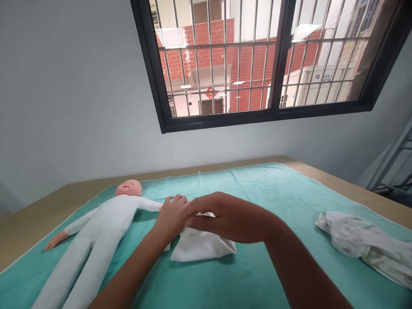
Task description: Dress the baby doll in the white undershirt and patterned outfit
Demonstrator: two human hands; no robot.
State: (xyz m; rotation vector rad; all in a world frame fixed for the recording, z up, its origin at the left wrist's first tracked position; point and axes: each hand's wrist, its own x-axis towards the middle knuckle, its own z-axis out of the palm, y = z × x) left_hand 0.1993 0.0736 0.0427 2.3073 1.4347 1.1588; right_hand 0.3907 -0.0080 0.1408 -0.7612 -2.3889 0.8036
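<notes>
My left hand (174, 215) lies palm down over a white cloth (203, 248), beside the hand at the end of the baby doll's (104, 216) outstretched arm. Its fingers are slightly apart and bent forward; their undersides are hidden. Reaching across from the right, my right hand (222, 216) has straight fingers lying over the back of my left hand, with the thumb held apart below. Part of the cloth shows under and between both hands, folded and rumpled. The doll is on its back in a white bodysuit, head toward the wall.
A turquoise sheet (267, 201) covers most of the wooden table (322, 180). At the right lies a crumpled white patterned cloth (360, 242). Behind stand a pale wall and a barred, dark-framed window (219, 122); a metal frame (394, 150) is at the far right.
</notes>
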